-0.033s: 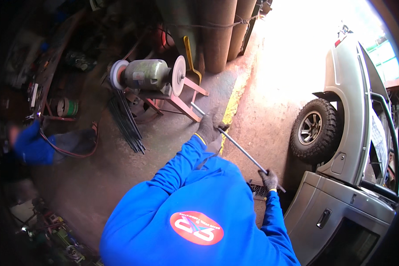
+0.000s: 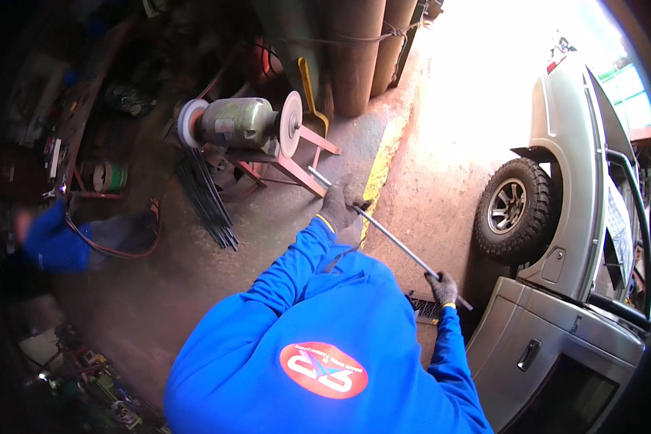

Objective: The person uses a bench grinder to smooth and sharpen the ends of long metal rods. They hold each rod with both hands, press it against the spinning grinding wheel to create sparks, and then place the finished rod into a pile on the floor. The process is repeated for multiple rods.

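A long thin metal rod [image 2: 394,242] runs diagonally across the concrete floor, and both my gloved hands grip it. My left hand [image 2: 338,206] holds it near its far end. That end points at the white wheel of a bench grinder [image 2: 242,123] on a pink metal stand. My right hand [image 2: 443,288] grips the rod near its near end, beside the silver vehicle. My sleeves and chest are blue.
A silver pickup [image 2: 571,217] with a knobbly tyre [image 2: 510,210] stands at the right. A bundle of dark rods [image 2: 206,199] lies on the floor left of the grinder. Another person in blue [image 2: 54,242] crouches at the far left. Tall brown cylinders [image 2: 354,50] stand behind.
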Motion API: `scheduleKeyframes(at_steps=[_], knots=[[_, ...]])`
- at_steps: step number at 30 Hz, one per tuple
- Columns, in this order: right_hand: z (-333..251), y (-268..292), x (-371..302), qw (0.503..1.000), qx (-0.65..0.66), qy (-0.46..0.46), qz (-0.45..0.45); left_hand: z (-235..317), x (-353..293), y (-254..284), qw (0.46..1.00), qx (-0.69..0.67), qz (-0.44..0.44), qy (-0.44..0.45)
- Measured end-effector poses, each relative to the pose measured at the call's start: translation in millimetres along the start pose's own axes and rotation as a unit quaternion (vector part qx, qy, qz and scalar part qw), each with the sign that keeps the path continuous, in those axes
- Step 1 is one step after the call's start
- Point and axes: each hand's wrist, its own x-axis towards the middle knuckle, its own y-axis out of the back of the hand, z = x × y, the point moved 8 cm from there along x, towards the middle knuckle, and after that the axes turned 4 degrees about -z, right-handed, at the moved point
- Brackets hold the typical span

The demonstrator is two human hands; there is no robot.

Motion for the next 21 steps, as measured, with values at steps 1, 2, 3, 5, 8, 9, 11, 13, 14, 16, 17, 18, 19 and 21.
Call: scheduleKeyframes(at_steps=[1,2,3,5,8,9,11,13,14,16,17,18,19,21], knots=[[-17.0,17.2,6.2,1.0,-0.001,0.019,0.017,6.9,10.4,6.5,0.999,-0.034,0.023,0.015],[-31.7,31.5,13.1,0.999,-0.004,0.039,0.03,14.3,20.0,11.2,0.998,-0.043,0.032,0.017],[-42.1,44.8,23.9,0.997,-0.015,0.056,0.05,21.1,32.3,14.4,0.998,-0.051,0.04,0.019],[-71.0,70.4,41.6,0.994,-0.058,0.068,0.064,30.8,60.9,26.8,0.997,-0.058,0.039,0.022],[-101.8,102.1,68.6,0.983,-0.107,0.106,0.101,41.2,76.4,25.4,0.996,-0.085,0.034,0.01],[-113.7,110.6,75.9,0.981,-0.115,0.118,0.1,44.7,82.4,24.7,0.996,-0.09,0.021,0.017],[-130.8,123.5,91.5,0.978,-0.126,0.131,0.098,52.5,90.1,22.2,0.994,-0.105,0.03,0.008],[-143.7,130.0,105.0,0.978,-0.142,0.126,0.087,61.0,92.9,14.9,0.993,-0.109,0.04,0.006],[-147.9,132.5,112.9,0.977,-0.149,0.129,0.086,66.7,92.8,9.6,0.993,-0.105,0.047,0.007],[-154.0,135.5,125.9,0.976,-0.158,0.127,0.081,73.4,91.5,2.0,0.992,-0.11,0.059,0.011],[-159.8,138.3,130.7,0.975,-0.163,0.126,0.079,77.3,90.6,-1.1,0.991,-0.119,0.063,0.012],[-164.3,139.9,135.1,0.975,-0.168,0.126,0.077,80.1,90.9,-1.7,0.989,-0.129,0.068,0.013],[-165.0,139.7,140.4,0.975,-0.172,0.124,0.068,80.5,97.3,7.9,0.989,-0.124,0.08,0.013],[-172.0,144.8,144.9,0.975,-0.166,0.127,0.069,82.9,107.1,22.3,0.988,-0.116,0.101,0.014]])
